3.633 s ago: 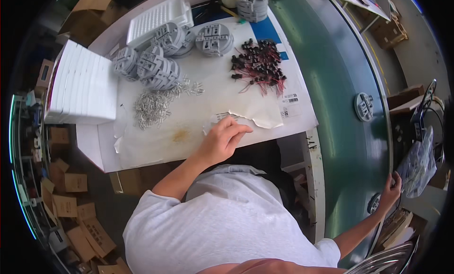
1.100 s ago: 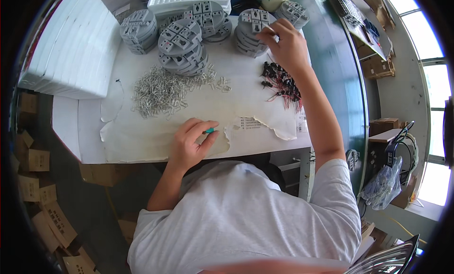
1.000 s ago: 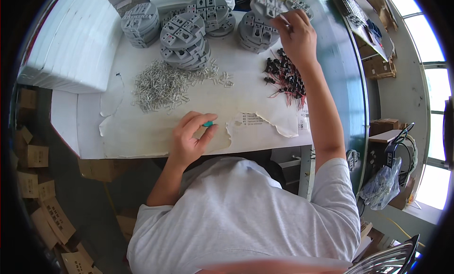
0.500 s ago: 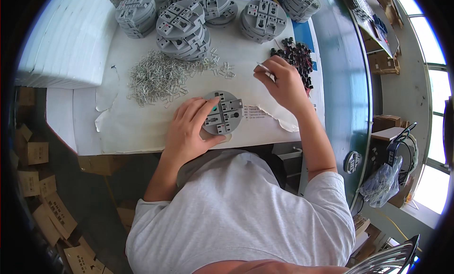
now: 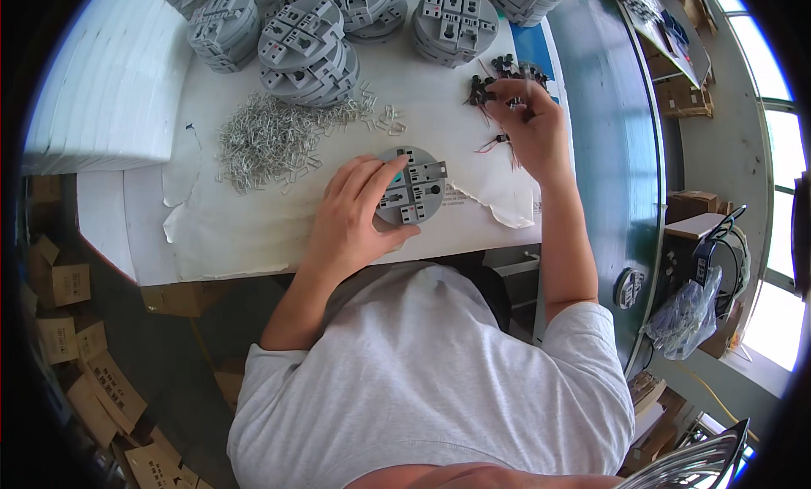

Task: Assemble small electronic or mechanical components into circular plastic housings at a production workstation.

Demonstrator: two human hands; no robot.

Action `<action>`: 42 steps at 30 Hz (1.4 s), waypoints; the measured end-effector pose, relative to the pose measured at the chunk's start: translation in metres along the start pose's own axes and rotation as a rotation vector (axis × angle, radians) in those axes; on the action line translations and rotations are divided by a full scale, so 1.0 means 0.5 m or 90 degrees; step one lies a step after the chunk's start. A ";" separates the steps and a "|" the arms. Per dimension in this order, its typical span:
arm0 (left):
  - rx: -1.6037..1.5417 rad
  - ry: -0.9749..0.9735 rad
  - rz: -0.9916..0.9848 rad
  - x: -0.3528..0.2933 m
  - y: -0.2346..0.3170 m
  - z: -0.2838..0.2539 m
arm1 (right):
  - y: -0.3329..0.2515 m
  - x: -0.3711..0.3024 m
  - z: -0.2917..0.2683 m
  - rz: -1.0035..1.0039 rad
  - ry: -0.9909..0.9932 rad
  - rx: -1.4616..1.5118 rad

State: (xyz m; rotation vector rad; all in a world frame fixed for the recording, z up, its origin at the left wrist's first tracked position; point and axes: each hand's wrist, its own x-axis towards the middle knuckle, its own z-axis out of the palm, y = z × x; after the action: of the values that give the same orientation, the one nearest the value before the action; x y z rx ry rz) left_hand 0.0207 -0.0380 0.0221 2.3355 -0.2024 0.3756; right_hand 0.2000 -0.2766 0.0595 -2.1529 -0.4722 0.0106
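A round grey plastic base (image 5: 412,185) with raised slotted blocks lies flat near the table's front edge. My left hand (image 5: 353,203) grips its left side, the thumb along the near rim and the fingers across the top by a teal spot. Farther right, my right hand (image 5: 536,130) is over a pile of small black parts with thin red wires (image 5: 507,64). Its thumb and forefinger close on one small black part (image 5: 481,92) at the pile's left side. The palm hides some of the pile.
A heap of bent metal clips (image 5: 266,138) spreads left of the base. Stacks of similar grey bases (image 5: 308,54) stand along the back, with another stack (image 5: 456,24) to their right. White foam sheets (image 5: 97,84) rise at the left. Torn paper (image 5: 507,212) covers the tabletop.
My right hand has moved right and away from me, reaching the black parts; the thin pale stick in its fingers no longer shows clearly. My left hand still holds the base. The view has shifted slightly.
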 end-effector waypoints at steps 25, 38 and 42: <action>-0.454 -0.036 -0.117 0.039 0.023 -0.008 | -0.081 -0.143 0.051 -0.243 -0.240 0.153; -0.452 -0.032 -0.174 0.035 0.037 0.008 | -0.049 -0.178 0.072 -0.155 -0.193 0.224; -0.144 0.104 -0.025 0.027 0.011 0.028 | -0.050 -0.170 0.064 -0.190 -0.174 0.062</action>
State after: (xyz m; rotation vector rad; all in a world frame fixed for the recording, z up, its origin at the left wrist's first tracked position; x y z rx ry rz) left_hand 0.0348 -0.0524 0.0205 2.0732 -0.1132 0.4962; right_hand 0.1074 -0.2670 0.0460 -1.9744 -0.9282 0.1589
